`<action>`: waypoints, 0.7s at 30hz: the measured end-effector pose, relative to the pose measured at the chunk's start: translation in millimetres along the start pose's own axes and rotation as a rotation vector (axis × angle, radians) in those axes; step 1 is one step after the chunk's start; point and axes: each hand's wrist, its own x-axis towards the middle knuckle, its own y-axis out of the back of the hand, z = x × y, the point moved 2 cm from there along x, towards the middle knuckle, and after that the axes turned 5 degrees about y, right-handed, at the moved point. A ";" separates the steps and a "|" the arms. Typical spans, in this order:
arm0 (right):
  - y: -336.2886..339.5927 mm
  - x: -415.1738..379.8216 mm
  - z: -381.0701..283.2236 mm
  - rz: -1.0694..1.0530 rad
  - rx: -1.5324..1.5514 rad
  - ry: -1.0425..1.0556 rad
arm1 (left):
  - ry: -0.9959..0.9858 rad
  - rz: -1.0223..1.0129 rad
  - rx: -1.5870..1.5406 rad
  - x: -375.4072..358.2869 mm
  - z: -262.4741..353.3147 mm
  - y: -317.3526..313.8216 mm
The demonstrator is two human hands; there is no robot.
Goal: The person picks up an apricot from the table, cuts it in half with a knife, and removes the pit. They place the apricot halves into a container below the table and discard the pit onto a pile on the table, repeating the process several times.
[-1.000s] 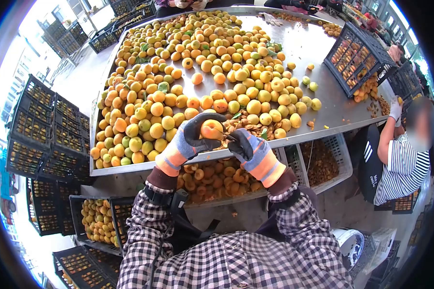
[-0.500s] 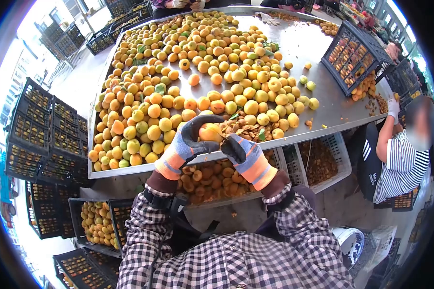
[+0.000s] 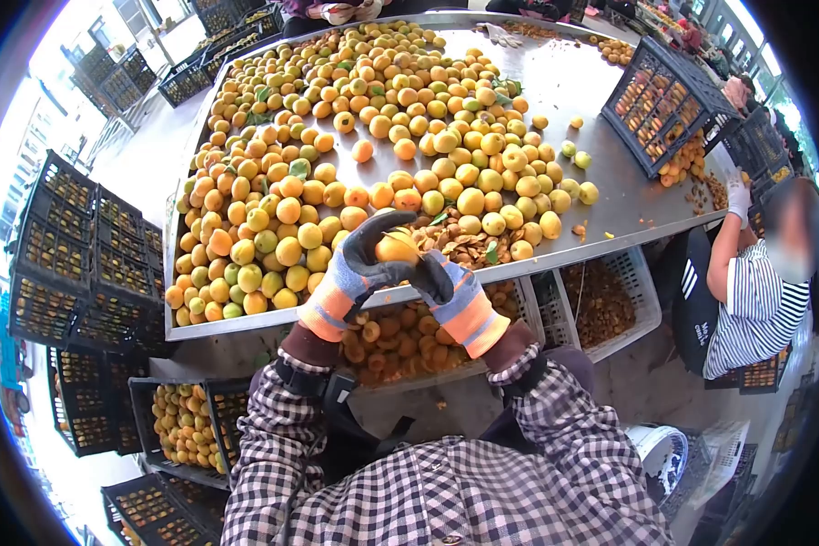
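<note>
Over the front edge of the metal table, my left hand [image 3: 350, 278], in a grey-and-orange work glove with dark fingers, is curled around a yellow-orange apricot [image 3: 397, 247]. My right hand [image 3: 455, 296], gloved alike, has its bent fingers pressed against the right side of the same fruit; the fingertips are partly hidden. Just behind the hands lies a heap of brown pits [image 3: 469, 244] beside many whole apricots [image 3: 291, 205]. Below the table edge, a crate holds opened apricot halves [image 3: 400, 350], partly covered by my gloves.
A dark crate [image 3: 657, 100] is tipped on the table [image 3: 573, 250] at right, with fruit spilling out. A white crate [image 3: 642, 287] of brown pieces sits under the edge. Stacked fruit crates [image 3: 59, 246] stand at left. A co-worker in a striped shirt [image 3: 755, 314] sits at right.
Both my hands have drawn slightly closer together around the apricot, the right one shifting a little left. The co-worker's gloved hand at right has moved slightly.
</note>
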 end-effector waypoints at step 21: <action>-7.7 7.0 -6.3 -0.044 0.032 -0.134 | 0.051 0.185 -0.170 -8.5 -12.3 -28.8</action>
